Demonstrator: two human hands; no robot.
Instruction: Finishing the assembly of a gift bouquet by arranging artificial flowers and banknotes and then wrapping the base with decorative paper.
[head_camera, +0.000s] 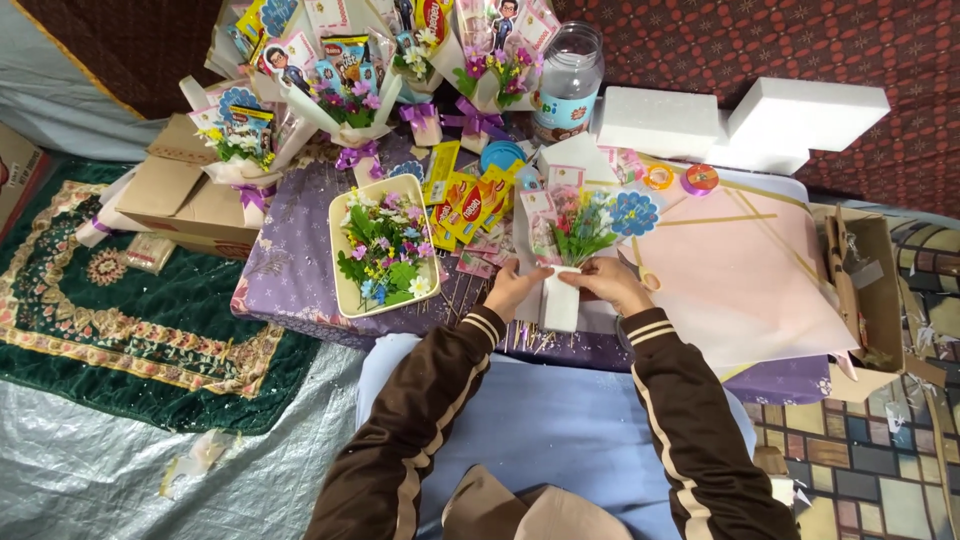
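Gripping one small bouquet (572, 240), left hand (512, 290) and right hand (612, 283), two foam blocks (660, 120), one flower tray (340, 215)

- Using the cream tray of fake flowers (344, 262) as my landmark: right of it my left hand (513, 288) and right hand (615, 283) are both pinched around the small white-wrapped bouquet (566, 262), so that spot's taken.
- Between tray and bouquet it's jammed with yellow snack packets (462, 205) and thin sticks (460, 300), no clean way through.
- Behind the tray, finished bouquets (345, 95) wall things off, with a glass jar (568, 75) and foam blocks (735, 122) further right.
- Far right of the tray, the pink paper sheet (745, 275) lies flat, the easiest open stretch, though a cardboard box (872, 290) blocks its far edge.
- Left of the tray: folded cardboard (185, 200), then open green rug (110, 310).
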